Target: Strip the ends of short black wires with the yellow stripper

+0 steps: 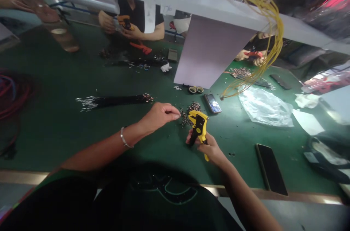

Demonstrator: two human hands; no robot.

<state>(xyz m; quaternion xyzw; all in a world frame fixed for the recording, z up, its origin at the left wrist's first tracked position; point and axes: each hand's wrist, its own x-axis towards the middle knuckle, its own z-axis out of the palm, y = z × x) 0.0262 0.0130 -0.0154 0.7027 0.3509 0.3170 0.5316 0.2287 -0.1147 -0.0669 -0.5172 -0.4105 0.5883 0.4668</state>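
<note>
My right hand (209, 147) is wrapped round the handles of a yellow and black wire crimping or stripping tool (199, 123), its head pointing away from me. Just beyond the tool lies a pile of small metal terminals (194, 106). My left hand (161, 114), with a bracelet at the wrist, is held in a pinch at the left edge of that pile. Whatever its fingertips hold, if anything, is too small to make out. Behind the left hand a bundle of black wires (120, 100) lies across the green table, with bare or metal-tipped ends at both sides.
A keypad phone (212, 103) and tape rolls (196, 89) lie past the pile. To the right are a clear plastic bag (265, 106) and a dark smartphone (271, 169). Yellow wires (276, 38) hang from the shelf (213, 3). Across the table, other people's hands (131, 31) hold tools.
</note>
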